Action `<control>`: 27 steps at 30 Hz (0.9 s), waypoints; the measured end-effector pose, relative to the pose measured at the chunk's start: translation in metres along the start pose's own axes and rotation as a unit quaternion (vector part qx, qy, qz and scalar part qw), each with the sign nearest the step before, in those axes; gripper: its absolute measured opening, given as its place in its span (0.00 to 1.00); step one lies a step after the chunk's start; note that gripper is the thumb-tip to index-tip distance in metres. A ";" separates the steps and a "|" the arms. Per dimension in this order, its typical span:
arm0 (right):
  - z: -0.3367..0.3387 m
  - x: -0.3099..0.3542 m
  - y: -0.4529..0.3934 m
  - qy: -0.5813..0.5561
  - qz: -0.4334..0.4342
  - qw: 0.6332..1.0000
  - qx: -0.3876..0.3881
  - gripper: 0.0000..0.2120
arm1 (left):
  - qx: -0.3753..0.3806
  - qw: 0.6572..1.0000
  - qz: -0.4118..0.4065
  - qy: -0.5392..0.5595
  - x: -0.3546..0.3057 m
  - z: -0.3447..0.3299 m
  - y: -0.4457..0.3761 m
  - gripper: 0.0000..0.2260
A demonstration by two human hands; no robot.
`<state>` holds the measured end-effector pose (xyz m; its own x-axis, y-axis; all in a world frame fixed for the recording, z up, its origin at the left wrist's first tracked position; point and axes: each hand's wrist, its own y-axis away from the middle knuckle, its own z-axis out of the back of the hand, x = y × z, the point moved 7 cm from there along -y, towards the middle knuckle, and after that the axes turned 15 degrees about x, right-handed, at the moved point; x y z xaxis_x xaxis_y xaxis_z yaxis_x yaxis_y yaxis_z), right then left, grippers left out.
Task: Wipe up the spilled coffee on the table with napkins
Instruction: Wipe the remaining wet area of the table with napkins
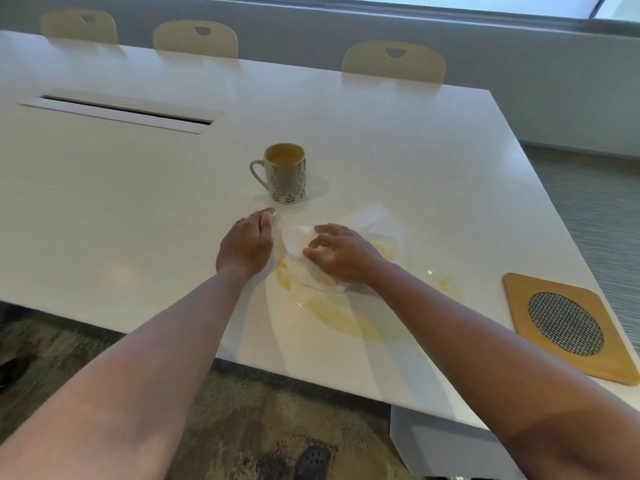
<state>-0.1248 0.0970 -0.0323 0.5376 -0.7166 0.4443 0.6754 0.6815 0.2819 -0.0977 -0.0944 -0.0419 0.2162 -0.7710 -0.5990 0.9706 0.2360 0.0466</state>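
Coffee spill lies on white surface, arcing near and right of napkin. Right hand, nearer, clutches napkin; left hand flat, open beside it.

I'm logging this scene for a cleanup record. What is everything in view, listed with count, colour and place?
table: 1, white, fills the view
mug: 1, beige, patterned, mid-table
spill: 1, yellow-brown, near table edge
napkins: white, on the spill; count unclear
trivet: 1, wood with mesh, right edge
slot: 1, dark, far left
chairs: 3, cream, behind table
left hand: flat beside napkins
right hand: pressing napkins
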 end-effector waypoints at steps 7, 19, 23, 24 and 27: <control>-0.028 0.039 -0.010 0.055 0.074 0.992 0.088 0.23 | 0.012 0.999 0.004 0.036 0.005 0.000 -0.002 0.23; -0.020 0.032 0.015 -0.170 0.105 0.957 0.212 0.16 | 0.015 0.999 0.006 0.047 0.006 0.001 0.001 0.23; -0.006 0.031 0.019 -0.151 0.139 0.962 0.182 0.11 | 0.014 0.999 0.008 0.043 0.005 0.000 0.000 0.23; -0.004 0.034 0.020 -0.149 0.145 0.961 0.182 0.09 | 0.014 0.999 0.008 0.041 0.005 0.000 0.000 0.23; 0.004 0.038 0.021 -0.153 0.152 0.969 0.121 0.06 | 0.012 0.999 0.011 0.037 0.005 0.000 -0.001 0.23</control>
<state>-0.0923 0.0840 -0.0059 0.4934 -0.4258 0.7585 0.3509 0.8953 0.2743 -0.0976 -0.0985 -0.0443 0.2295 -0.7203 -0.6546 0.9683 0.2368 0.0790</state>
